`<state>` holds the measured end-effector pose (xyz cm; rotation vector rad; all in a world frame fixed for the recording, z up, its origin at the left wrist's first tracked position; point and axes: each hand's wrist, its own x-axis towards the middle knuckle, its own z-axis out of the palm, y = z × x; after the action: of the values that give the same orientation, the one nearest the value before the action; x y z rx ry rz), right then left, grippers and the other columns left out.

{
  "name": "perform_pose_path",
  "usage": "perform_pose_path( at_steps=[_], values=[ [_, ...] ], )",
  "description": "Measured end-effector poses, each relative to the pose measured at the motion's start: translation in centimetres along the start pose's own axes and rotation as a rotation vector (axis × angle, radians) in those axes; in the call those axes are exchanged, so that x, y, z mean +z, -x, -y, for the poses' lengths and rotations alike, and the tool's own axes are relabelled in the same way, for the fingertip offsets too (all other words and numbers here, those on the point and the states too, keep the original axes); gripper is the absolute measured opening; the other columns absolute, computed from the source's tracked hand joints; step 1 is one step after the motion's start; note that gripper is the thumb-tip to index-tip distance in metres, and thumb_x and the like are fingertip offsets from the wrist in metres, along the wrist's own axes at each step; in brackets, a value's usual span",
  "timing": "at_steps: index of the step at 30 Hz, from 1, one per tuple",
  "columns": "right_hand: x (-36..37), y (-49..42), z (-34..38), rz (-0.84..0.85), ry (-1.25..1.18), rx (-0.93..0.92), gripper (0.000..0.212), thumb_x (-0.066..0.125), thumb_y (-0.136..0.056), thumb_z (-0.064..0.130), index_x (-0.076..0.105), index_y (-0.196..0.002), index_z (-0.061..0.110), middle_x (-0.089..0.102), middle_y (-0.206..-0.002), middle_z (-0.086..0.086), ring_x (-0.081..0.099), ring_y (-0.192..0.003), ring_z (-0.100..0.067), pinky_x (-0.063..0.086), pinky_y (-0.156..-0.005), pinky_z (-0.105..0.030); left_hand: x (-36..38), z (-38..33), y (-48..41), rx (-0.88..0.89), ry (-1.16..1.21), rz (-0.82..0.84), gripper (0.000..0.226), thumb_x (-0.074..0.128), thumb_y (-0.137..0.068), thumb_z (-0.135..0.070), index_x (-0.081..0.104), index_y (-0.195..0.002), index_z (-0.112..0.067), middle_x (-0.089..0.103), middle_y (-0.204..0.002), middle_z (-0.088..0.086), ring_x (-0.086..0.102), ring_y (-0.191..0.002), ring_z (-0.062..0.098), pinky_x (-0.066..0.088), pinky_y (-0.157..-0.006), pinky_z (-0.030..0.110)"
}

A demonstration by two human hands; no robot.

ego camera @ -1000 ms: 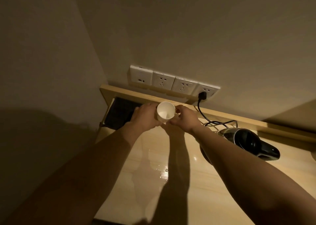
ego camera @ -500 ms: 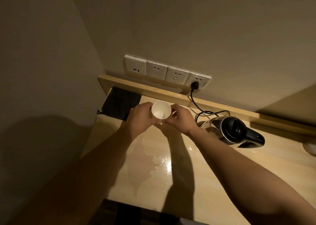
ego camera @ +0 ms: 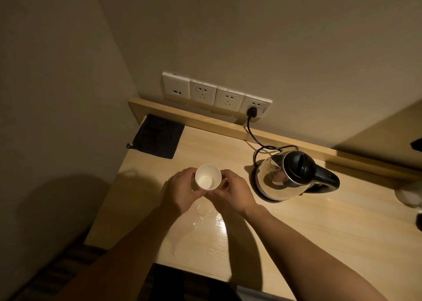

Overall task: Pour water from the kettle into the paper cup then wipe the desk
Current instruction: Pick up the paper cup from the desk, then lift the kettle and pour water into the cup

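Observation:
A white paper cup (ego camera: 207, 177) is upright between both hands, above the light wooden desk (ego camera: 296, 227). My left hand (ego camera: 180, 191) grips its left side and my right hand (ego camera: 230, 194) its right side. The cup's inside looks empty. A steel kettle (ego camera: 287, 178) with a black lid and handle stands to the right of the cup, its cord plugged into a wall socket. A dark folded cloth (ego camera: 158, 136) lies in the far left corner of the desk. A puddle of water (ego camera: 205, 223) shines on the desk below my hands.
A row of white wall sockets (ego camera: 214, 93) sits above the desk's raised back ledge (ego camera: 182, 112). The kettle's black cord (ego camera: 254, 136) loops behind it. A pale round object (ego camera: 408, 195) lies at the right edge. A wall closes off the left side.
Both hands have drawn the cup back from the far edge toward me, away from the cloth. The view has tilted down, so the kettle and desk front show more fully.

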<state>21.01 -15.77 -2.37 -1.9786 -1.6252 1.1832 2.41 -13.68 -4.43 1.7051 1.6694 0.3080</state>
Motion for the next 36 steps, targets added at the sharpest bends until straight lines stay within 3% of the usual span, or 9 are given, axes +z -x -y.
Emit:
perform_pose_path(
  at_steps=[6,13,18,20,25,29,31,34,36],
  values=[
    [0.3,0.1,-0.2,0.009,-0.015,0.001,0.092,0.062,-0.056,0.078,0.058,-0.131,0.024,0.068,-0.122,0.004,0.065,-0.095,-0.016,0.059,-0.081,-0.040,0.6,0.6,0.8,0.030,0.060,-0.083,0.066,0.096,-0.073,-0.028,0.065,-0.130,-0.013,0.075,-0.121,0.006,0.069,-0.107,0.025,0.061,-0.092,0.048],
    [-1.1,1.0,-2.3,0.037,-0.039,0.024,0.083,0.085,-0.076,0.048,0.050,-0.145,0.019,0.062,-0.135,0.000,0.064,-0.104,-0.019,0.057,-0.086,-0.033,0.4,1.0,2.1,-0.006,0.077,-0.153,0.088,0.100,-0.065,-0.013,0.059,-0.142,0.000,0.068,-0.134,0.023,0.069,-0.118,0.041,0.061,-0.097,0.057],
    [-5.8,4.5,-2.1,-0.011,-0.103,-0.097,0.069,0.082,-0.084,0.049,0.054,-0.141,0.024,0.065,-0.123,0.009,0.067,-0.096,-0.009,0.059,-0.085,-0.033,-0.7,-1.8,4.4,-0.042,0.185,-0.352,0.079,0.076,-0.066,-0.028,0.059,-0.139,-0.002,0.067,-0.128,0.022,0.067,-0.113,0.035,0.061,-0.092,0.052],
    [-8.6,6.3,-1.7,-0.071,-0.132,-0.150,0.064,0.079,-0.084,0.048,0.056,-0.139,0.025,0.065,-0.117,0.016,0.066,-0.098,-0.005,0.057,-0.085,-0.026,0.2,-3.8,5.2,-0.029,0.245,-0.377,0.074,0.083,-0.071,-0.024,0.059,-0.137,-0.001,0.066,-0.126,0.020,0.066,-0.112,0.035,0.061,-0.087,0.046],
    [-16.0,8.7,-2.8,-0.308,-0.090,-0.201,0.054,0.080,-0.086,0.040,0.061,-0.134,0.026,0.068,-0.116,0.014,0.065,-0.105,-0.003,0.054,-0.089,-0.023,5.0,-9.7,5.1,0.016,0.375,-0.249,0.072,0.089,-0.081,-0.022,0.055,-0.143,-0.009,0.065,-0.132,0.010,0.063,-0.120,0.026,0.051,-0.090,0.017],
    [-20.4,7.6,-6.7,-0.413,0.114,-0.213,0.054,0.080,-0.085,0.043,0.064,-0.131,0.020,0.065,-0.118,0.006,0.062,-0.109,-0.016,0.051,-0.091,-0.036,8.2,-15.3,4.5,-0.023,0.473,-0.101,0.085,0.085,-0.085,-0.037,0.041,-0.156,-0.023,0.053,-0.151,0.001,0.051,-0.139,0.022,0.048,-0.109,0.037],
    [-21.8,6.8,-9.0,-0.352,0.132,-0.169,0.062,0.078,-0.084,0.053,0.062,-0.134,0.020,0.063,-0.122,0.004,0.060,-0.110,-0.015,0.051,-0.092,-0.037,9.8,-17.2,4.1,-0.024,0.494,-0.044,0.093,0.086,-0.083,-0.042,0.035,-0.159,-0.026,0.048,-0.154,-0.004,0.047,-0.141,0.018,0.045,-0.109,0.035],
    [-22.4,5.8,-11.6,-0.230,0.080,-0.146,0.074,0.071,-0.079,0.067,0.062,-0.138,0.022,0.064,-0.124,0.004,0.062,-0.110,-0.015,0.052,-0.092,-0.034,11.9,-18.6,3.6,-0.032,0.566,-0.004,0.097,0.092,-0.073,-0.047,0.040,-0.154,-0.036,0.049,-0.145,-0.018,0.052,-0.132,0.006,0.046,-0.108,0.032],
    [-22.4,5.3,-12.7,-0.167,-0.003,-0.143,0.066,0.079,-0.082,0.057,0.062,-0.139,0.027,0.067,-0.127,0.009,0.063,-0.114,-0.008,0.052,-0.095,-0.029,13.1,-18.8,3.3,-0.053,0.589,-0.022,0.099,0.094,-0.064,-0.057,0.043,-0.148,-0.048,0.055,-0.137,-0.020,0.059,-0.123,0.002,0.054,-0.107,0.038]
  ],
)
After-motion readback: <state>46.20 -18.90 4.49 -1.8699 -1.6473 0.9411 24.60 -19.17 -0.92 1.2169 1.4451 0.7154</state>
